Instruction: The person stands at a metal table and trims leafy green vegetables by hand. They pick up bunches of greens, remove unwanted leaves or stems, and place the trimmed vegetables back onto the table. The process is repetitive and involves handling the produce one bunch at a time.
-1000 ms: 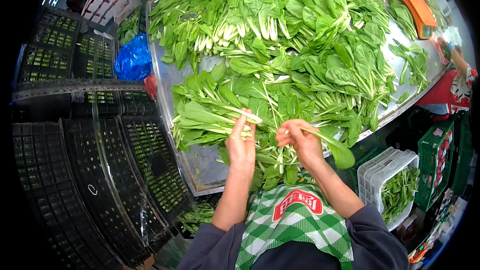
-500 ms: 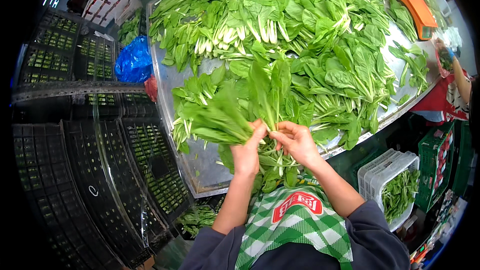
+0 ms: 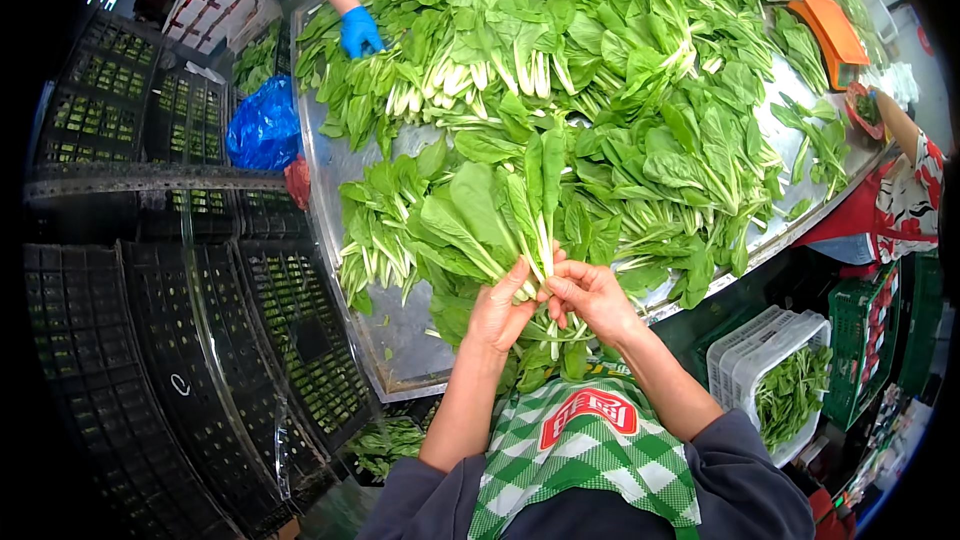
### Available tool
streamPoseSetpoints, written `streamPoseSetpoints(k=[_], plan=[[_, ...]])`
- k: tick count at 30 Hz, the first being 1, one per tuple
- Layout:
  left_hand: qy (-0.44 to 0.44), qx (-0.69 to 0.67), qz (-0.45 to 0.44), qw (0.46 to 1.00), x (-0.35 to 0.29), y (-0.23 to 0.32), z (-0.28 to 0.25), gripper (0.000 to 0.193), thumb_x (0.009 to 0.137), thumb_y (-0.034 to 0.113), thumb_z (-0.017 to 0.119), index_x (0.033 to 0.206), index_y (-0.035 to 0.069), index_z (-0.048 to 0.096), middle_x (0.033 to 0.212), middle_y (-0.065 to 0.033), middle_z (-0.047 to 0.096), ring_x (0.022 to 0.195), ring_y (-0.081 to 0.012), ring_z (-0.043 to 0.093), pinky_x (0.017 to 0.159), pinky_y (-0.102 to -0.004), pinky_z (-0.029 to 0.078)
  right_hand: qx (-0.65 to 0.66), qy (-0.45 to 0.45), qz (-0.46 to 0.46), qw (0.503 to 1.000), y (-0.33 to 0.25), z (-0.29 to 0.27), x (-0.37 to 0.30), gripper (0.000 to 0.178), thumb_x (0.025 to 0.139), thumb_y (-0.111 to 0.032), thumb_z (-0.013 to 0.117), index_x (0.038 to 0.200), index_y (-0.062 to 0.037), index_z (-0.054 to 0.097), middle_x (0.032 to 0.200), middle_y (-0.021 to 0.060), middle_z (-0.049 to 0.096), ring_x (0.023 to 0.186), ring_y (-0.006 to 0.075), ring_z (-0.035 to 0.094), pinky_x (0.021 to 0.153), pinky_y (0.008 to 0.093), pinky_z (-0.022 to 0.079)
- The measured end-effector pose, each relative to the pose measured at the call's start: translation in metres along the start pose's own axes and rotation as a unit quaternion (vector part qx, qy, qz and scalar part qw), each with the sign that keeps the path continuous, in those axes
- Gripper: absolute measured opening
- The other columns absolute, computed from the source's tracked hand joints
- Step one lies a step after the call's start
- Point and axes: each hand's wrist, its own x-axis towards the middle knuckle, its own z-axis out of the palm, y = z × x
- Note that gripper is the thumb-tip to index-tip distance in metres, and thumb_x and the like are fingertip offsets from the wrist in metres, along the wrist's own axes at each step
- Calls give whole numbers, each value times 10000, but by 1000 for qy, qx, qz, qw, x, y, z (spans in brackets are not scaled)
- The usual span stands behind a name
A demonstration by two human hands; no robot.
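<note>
Near the table's front edge, my left hand (image 3: pixel 500 312) is closed round the pale stems of a small bunch of leafy greens (image 3: pixel 478 210), leaves pointing away from me. Beside it my right hand (image 3: pixel 592 300) pinches the stem ends of upright leafy greens (image 3: pixel 545 190) between thumb and fingers. The two hands nearly touch, and the stems meet between them. Loose greens hang below my hands over my green checked apron (image 3: pixel 580 470). Beyond them, a large heap of the same greens (image 3: pixel 690 140) covers much of the metal table (image 3: pixel 400 340).
Black slatted crates (image 3: pixel 180 360) stand along the left, near a blue plastic bag (image 3: pixel 264 125). A co-worker's blue-gloved hand (image 3: pixel 360 32) reaches onto the far left greens. An orange scale (image 3: pixel 832 28) sits at far right. Below it stands a white crate (image 3: pixel 740 365) holding greens.
The greens in my left hand have swung inward from the left, beside those at my right hand. A co-worker's blue-gloved hand has come in at the far left.
</note>
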Motion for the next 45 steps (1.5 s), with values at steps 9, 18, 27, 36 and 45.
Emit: streamPoseSetpoints(k=[9,18,27,36,45], plan=[[4,13,7,1000,4,-2,-8,371,857,186,609,1149,-32,548,1123,-133,587,1056,-228,545,957,-381,404,-108,131,-28,985,7,7,2,156,827,-141,681,893,-10,626,780,23,604,553,50,502,484,192,404],[63,-26,3,998,4,-2,-8,382,874,193,589,1184,-23,536,1170,-125,564,1119,-228,505,1007,-411,362,-264,210,-210,918,6,24,13,224,773,-68,709,964,-7,610,834,38,563,570,65,490,521,211,443],[34,-62,-27,997,4,4,-17,391,872,153,592,1219,6,490,1193,-114,549,1155,-256,493,1016,-453,366,-216,186,-192,939,7,11,31,200,794,-64,688,984,-14,649,906,14,546,608,46,492,551,190,439],[5,-116,-57,992,8,4,-29,276,895,198,568,1107,23,539,1025,-94,601,998,-229,564,922,-407,438,40,92,-76,992,-8,6,23,90,931,-103,511,939,-20,478,817,103,620,623,103,586,525,210,468],[109,-243,18,964,19,5,-17,178,886,115,577,1018,0,546,939,-105,593,888,-220,570,861,-390,490,-70,181,-340,920,13,36,-28,103,942,-44,448,988,43,419,828,154,613,666,172,615,614,283,523]])
